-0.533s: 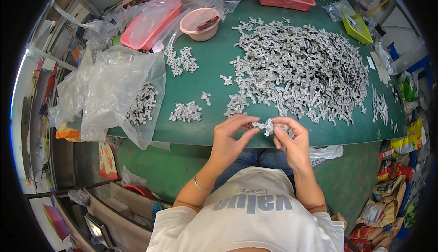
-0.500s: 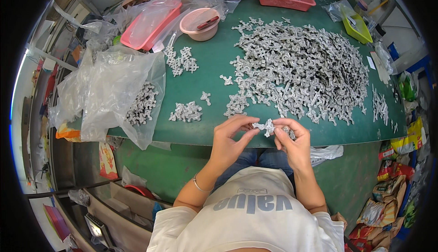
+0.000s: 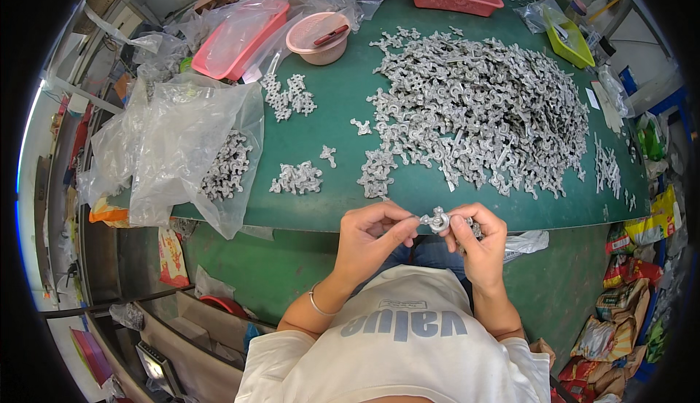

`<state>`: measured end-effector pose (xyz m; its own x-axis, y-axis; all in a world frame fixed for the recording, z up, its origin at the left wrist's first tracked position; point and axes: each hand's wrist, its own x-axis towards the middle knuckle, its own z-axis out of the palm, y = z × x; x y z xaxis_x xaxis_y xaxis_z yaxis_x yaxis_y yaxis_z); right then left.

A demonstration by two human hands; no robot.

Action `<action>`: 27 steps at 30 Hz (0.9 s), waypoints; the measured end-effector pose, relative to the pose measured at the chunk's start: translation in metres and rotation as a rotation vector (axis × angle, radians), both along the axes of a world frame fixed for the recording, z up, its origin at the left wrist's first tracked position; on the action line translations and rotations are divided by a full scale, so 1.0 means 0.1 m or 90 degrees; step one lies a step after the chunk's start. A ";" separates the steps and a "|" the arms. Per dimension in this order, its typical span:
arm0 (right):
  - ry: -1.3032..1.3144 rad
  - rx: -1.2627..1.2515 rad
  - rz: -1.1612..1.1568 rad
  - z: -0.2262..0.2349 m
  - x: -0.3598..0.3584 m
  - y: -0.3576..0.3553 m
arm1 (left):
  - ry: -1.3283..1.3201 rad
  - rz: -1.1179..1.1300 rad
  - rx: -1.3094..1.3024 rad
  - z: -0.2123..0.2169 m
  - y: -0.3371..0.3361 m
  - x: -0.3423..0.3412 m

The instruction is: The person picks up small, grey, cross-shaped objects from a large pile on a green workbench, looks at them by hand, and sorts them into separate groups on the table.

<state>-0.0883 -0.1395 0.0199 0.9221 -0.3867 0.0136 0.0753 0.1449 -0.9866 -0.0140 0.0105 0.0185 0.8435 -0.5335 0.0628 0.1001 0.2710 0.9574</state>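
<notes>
Between my two hands, just over the near table edge, is a small silver metal casting (image 3: pixel 436 220) with a rounded middle and short arms. My left hand (image 3: pixel 373 237) pinches its left end between thumb and fingertips. With thumb and forefinger my right hand (image 3: pixel 477 241) grips its right side, and more grey metal pieces (image 3: pixel 475 228) show inside the curled fingers. Beyond the hands, a big heap of similar castings (image 3: pixel 488 111) covers the right half of the green table (image 3: pixel 328 213). Small groups of castings (image 3: pixel 297 178) lie to the left, with another cluster (image 3: pixel 377 172) straight ahead.
A clear plastic bag (image 3: pixel 182 140) with castings spreads over the left table edge. Farther back stand a pink bowl (image 3: pixel 319 49) with a red-handled tool, a red tray (image 3: pixel 452 2) of metal parts and a yellow-green basket (image 3: pixel 569 42). Thin metal strips (image 3: pixel 607 169) lie at right.
Both hands have come slightly down toward my body, the right one also a little rightward. The casting between them has turned and now shows its rounded middle.
</notes>
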 end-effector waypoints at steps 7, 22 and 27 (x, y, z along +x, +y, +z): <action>0.038 0.195 0.067 0.00 -0.02 -0.02 | 0.116 -0.053 -0.031 0.03 0.04 -0.02; 0.040 0.168 0.064 -0.16 0.09 -0.01 | 0.091 0.111 0.041 -0.13 0.05 0.11; 0.101 -0.067 0.003 -0.68 0.36 -0.07 | -0.139 0.475 0.483 -0.65 0.53 0.79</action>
